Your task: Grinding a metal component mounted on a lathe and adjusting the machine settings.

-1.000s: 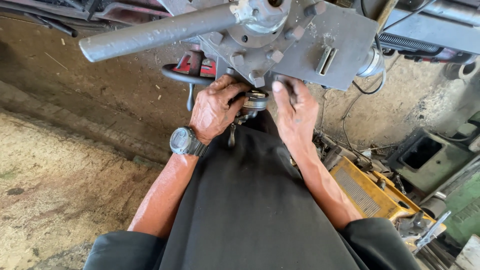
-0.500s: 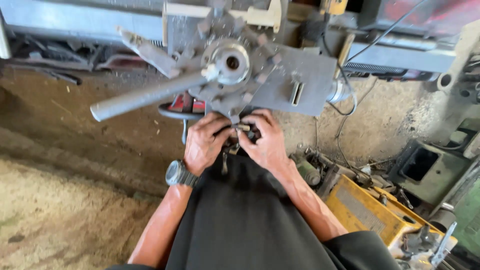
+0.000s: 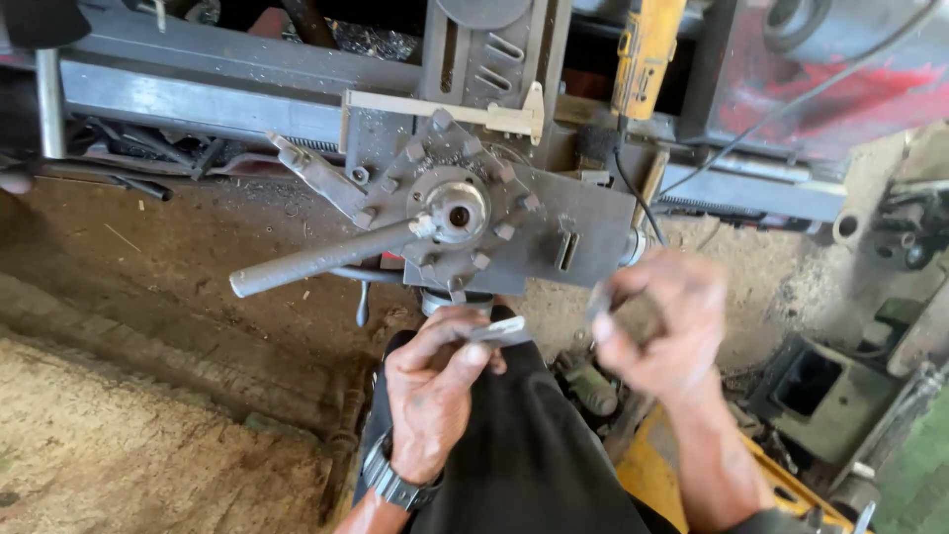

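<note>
A small flat metal piece [image 3: 499,331] is pinched between the fingers of the left hand [image 3: 432,396], just below the grey machine head [image 3: 474,222] and its long lever [image 3: 321,259]. The right hand [image 3: 652,321], blurred, is closed round what may be a dark ring [image 3: 621,314]. Half a second earlier both hands were pressed together under the head; the right has since been drawn away.

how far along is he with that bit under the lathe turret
Looks done: a small flat metal piece is out, in the left hand. In hand: the right hand, blurred, grips a dark ring-like part. Left: the fitting beneath the turret sits free of both hands.
</note>
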